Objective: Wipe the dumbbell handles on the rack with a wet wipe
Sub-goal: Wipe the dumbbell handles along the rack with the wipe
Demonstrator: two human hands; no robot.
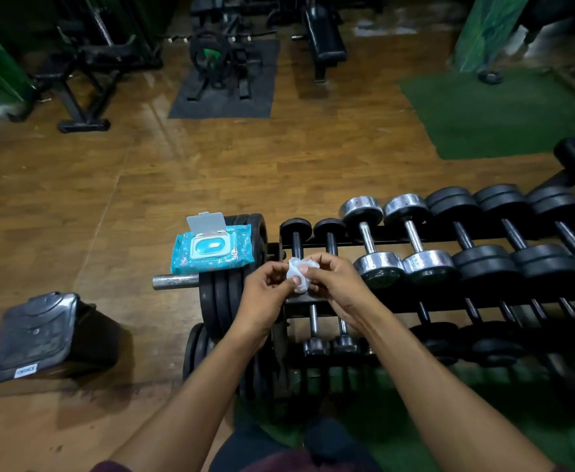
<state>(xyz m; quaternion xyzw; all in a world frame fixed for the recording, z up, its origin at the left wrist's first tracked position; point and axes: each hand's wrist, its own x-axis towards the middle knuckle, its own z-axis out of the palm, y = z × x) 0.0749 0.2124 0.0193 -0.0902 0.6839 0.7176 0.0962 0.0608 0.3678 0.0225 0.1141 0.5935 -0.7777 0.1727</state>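
Together at centre, both forearms reaching forward over the rack: left hand and right hand, fingers curled, pinching a crumpled wet wipe between them. Held just above the rack's left end, near the smallest dumbbell handles. Just left, on stacked weight plates, the wipes pack, lid flipped up.

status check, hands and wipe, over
Left hand and right hand both pinch the wet wipe, bunched above the rack. Dumbbell handles not yet touched. Wipes pack open, nothing blocking.
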